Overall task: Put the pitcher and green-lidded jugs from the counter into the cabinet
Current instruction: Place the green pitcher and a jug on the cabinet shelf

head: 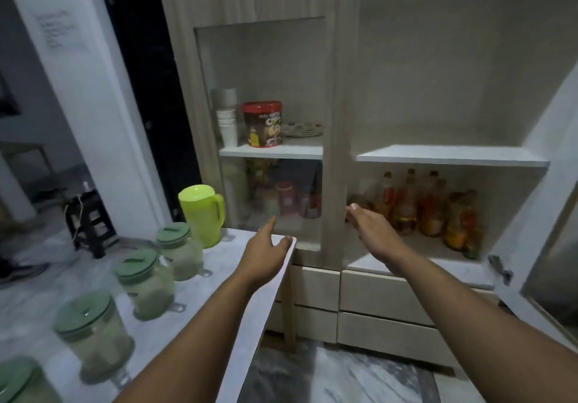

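A lime-green pitcher (201, 213) stands at the far end of the white counter (250, 312), next to the cabinet. Several clear jugs with dark green lids line the counter's left side: one (178, 251) nearest the pitcher, then another (145, 282), a third (93, 333), and a cut-off one at the bottom left corner. My left hand (266, 255) hovers over the counter's right edge, fingers apart, holding nothing. My right hand (372, 230) reaches into the cabinet's open right side at the lower shelf, empty, fingers loosely spread.
The cabinet's left glass door (262, 83) is closed, with a red tin (262, 124) and stacked cups behind it. Its right door (550, 246) hangs open at the far right. Several sauce bottles (431, 208) fill the lower right shelf; the upper right shelf (450, 155) holds nothing. Drawers sit below.
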